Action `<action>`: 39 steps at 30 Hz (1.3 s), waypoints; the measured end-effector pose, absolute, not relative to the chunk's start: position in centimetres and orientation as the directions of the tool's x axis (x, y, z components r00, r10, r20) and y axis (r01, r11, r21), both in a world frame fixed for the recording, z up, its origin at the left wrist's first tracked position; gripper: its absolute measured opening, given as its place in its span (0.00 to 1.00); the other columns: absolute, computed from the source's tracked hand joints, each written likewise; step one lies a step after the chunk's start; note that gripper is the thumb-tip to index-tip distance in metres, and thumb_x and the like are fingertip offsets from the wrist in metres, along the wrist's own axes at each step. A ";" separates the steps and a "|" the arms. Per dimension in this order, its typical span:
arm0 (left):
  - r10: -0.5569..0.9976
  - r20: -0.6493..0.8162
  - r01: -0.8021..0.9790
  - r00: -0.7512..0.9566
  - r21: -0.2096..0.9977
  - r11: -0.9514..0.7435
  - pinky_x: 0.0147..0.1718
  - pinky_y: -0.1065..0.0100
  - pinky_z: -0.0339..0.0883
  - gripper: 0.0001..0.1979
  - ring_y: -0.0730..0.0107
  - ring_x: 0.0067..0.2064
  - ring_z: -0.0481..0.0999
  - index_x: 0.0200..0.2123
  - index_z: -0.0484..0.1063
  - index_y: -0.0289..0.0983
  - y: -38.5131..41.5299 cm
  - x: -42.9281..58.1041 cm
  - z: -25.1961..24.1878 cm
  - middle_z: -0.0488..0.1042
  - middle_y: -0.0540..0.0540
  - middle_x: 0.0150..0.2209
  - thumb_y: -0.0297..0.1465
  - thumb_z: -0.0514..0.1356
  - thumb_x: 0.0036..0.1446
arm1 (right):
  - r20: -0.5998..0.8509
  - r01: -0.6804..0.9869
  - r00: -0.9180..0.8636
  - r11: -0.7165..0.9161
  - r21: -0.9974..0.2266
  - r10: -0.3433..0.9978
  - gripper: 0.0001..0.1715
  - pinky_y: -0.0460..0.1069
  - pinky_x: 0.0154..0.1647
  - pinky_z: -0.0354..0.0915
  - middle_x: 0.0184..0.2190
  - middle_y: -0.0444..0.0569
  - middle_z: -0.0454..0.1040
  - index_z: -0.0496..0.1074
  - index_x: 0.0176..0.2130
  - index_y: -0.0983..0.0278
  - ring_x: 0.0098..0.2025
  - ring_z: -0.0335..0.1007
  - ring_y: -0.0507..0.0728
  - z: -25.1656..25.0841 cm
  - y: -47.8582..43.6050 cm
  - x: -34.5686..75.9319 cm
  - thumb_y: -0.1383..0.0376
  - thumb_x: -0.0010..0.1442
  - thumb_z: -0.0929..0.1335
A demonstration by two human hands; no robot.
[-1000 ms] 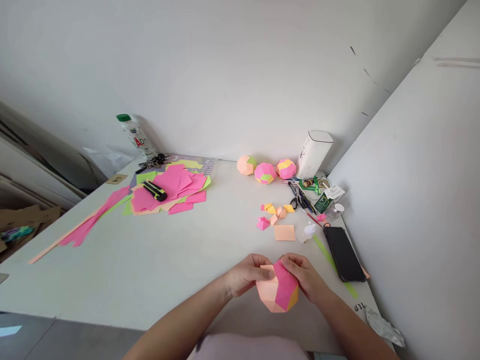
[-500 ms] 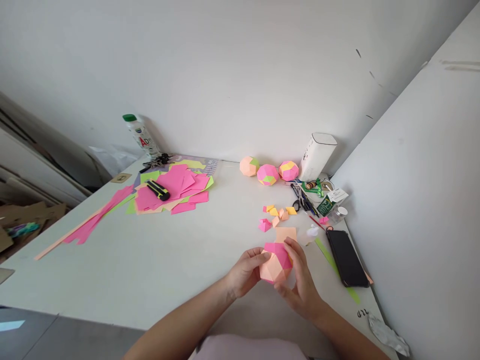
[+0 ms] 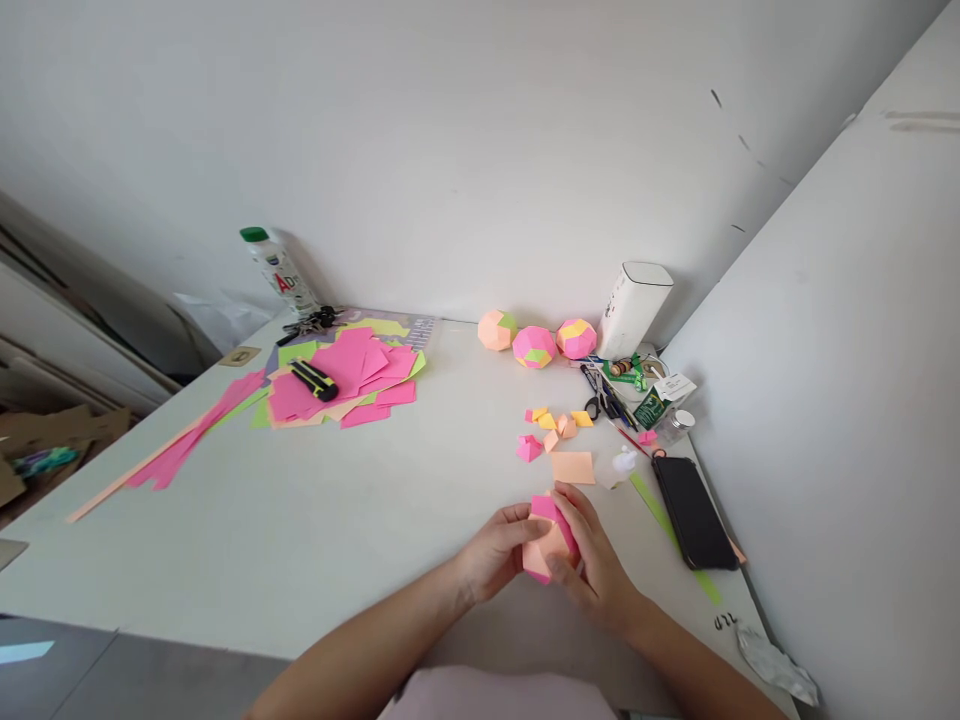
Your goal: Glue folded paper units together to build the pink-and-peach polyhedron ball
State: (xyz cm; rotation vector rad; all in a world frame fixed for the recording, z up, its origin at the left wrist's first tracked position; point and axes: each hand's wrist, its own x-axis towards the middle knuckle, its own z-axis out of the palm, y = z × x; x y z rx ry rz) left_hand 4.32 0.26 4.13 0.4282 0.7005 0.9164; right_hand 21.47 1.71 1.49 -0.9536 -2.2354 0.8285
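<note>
Between my two hands, near the table's front edge, is a folded paper ball (image 3: 549, 548) with peach and pink faces. My left hand (image 3: 498, 548) grips its left side, the thumb pressed across the upper front. My right hand (image 3: 594, 570) wraps the right side, fingers over the top and thumb low on the front. Just beyond lies a flat peach paper rectangle (image 3: 573, 468). Small folded paper pieces (image 3: 552, 438) in yellow, peach and pink are scattered behind it. Three finished-looking paper balls (image 3: 535, 346) rest against the wall.
Left on the table, a utility knife (image 3: 313, 380) tops a pile of coloured paper (image 3: 367, 366), with a bottle (image 3: 279, 272) behind. Long paper strips (image 3: 196, 436) lie farther left. On the right are a phone (image 3: 694, 514), scissors (image 3: 592, 398), a jar (image 3: 679, 424) and a white container (image 3: 634, 310).
The ball has come slightly nearer and turned in my hands. My right fingers have closed farther over it, and the right thumb now presses on its front. The peach rectangle shows more fully.
</note>
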 end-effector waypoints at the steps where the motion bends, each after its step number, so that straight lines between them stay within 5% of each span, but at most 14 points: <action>1: 0.835 -0.359 -0.571 0.417 0.612 0.548 0.30 0.68 0.64 0.16 0.66 0.31 0.73 0.34 0.74 0.31 0.3 4.3 4.1 0.75 0.42 0.29 0.36 0.68 0.43 | 0.250 0.419 -0.593 0.559 -0.716 0.765 0.34 0.62 0.61 0.56 0.63 0.57 0.50 0.47 0.64 0.60 0.64 0.47 0.68 1.5 1.7 21.5 0.56 0.64 0.60; 26: 0.806 -0.385 -0.443 0.450 0.688 0.575 0.29 0.67 0.63 0.09 0.68 0.26 0.72 0.25 0.75 0.29 0.4 4.0 3.7 0.75 0.44 0.24 0.30 0.69 0.40 | 0.242 0.414 -0.687 0.643 -0.644 0.685 0.36 0.64 0.61 0.56 0.65 0.60 0.44 0.39 0.66 0.61 0.66 0.43 0.68 0.8 1.8 21.5 0.54 0.66 0.57; 39: 0.880 -0.274 -0.585 0.389 0.664 0.465 0.32 0.67 0.65 0.12 0.68 0.29 0.73 0.30 0.77 0.29 0.2 4.1 3.6 0.77 0.43 0.26 0.33 0.68 0.43 | 0.312 0.409 -0.616 0.632 -0.658 0.724 0.36 0.64 0.62 0.53 0.65 0.58 0.46 0.37 0.67 0.63 0.67 0.41 0.67 1.2 1.8 22.0 0.52 0.67 0.52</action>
